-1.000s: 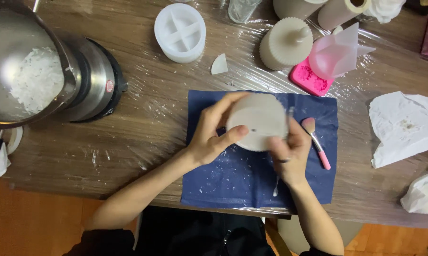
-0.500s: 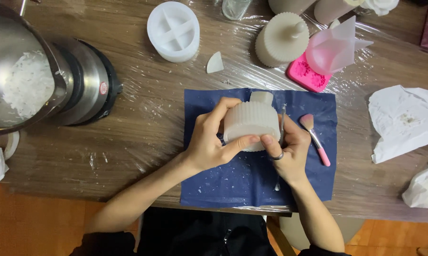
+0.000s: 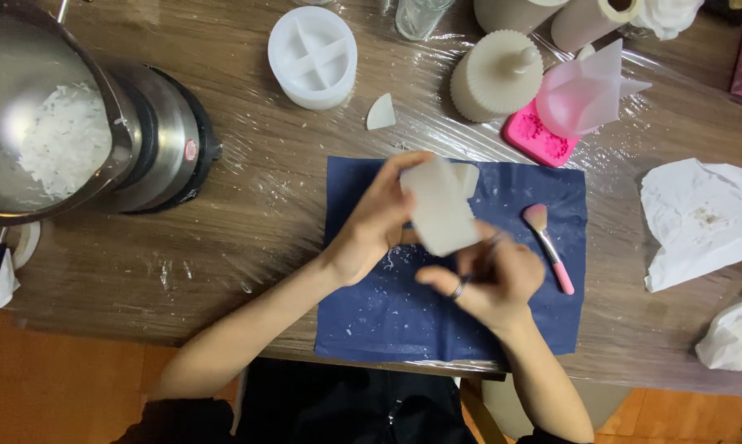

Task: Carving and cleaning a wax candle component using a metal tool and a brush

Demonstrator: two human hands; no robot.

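White mould [image 3: 441,205] gripped by left hand [image 3: 379,222] fingers; right hand [image 3: 490,275] clenched just below.

One label shows — a small round red-and-white sticker [image 3: 190,150] on the side of the dark base under the steel pot [image 3: 50,123], at the table's left. Its markings are too small to tell. No packages, signs or screens appear.

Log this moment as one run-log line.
left hand: holds white mould | right hand: thin tool at the mould, blurred | under: blue mat | beside: pink brush on mat | left: metal pot of white flakes
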